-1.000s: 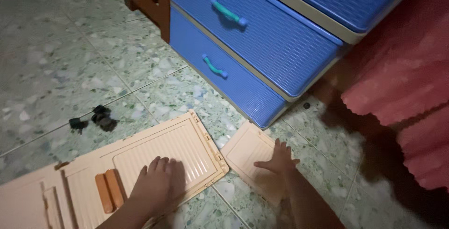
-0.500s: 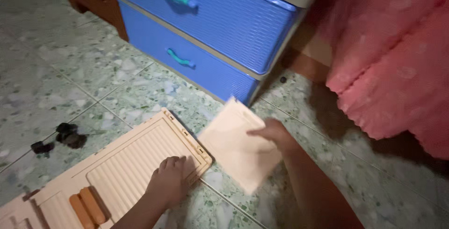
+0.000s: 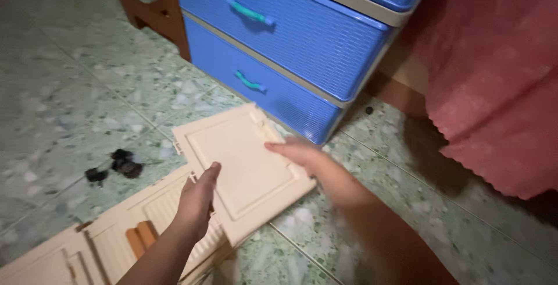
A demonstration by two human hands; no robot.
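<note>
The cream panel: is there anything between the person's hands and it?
Nothing visible. Both hands are already on the cream panel: the left hand at its near left edge, the right hand at its right edge. It is above the ribbed panel.

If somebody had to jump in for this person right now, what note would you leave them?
Left hand: on the near edge of the small cream panel, thumb up against it.
Right hand: blurred, gripping the panel's far edge.
The panel is lifted and tilted above the floor, overlapping the big ribbed cream panel.
Black small parts lie to the left; blue drawer unit behind.
Done: panel picked up. Left: nothing joined yet.
</note>
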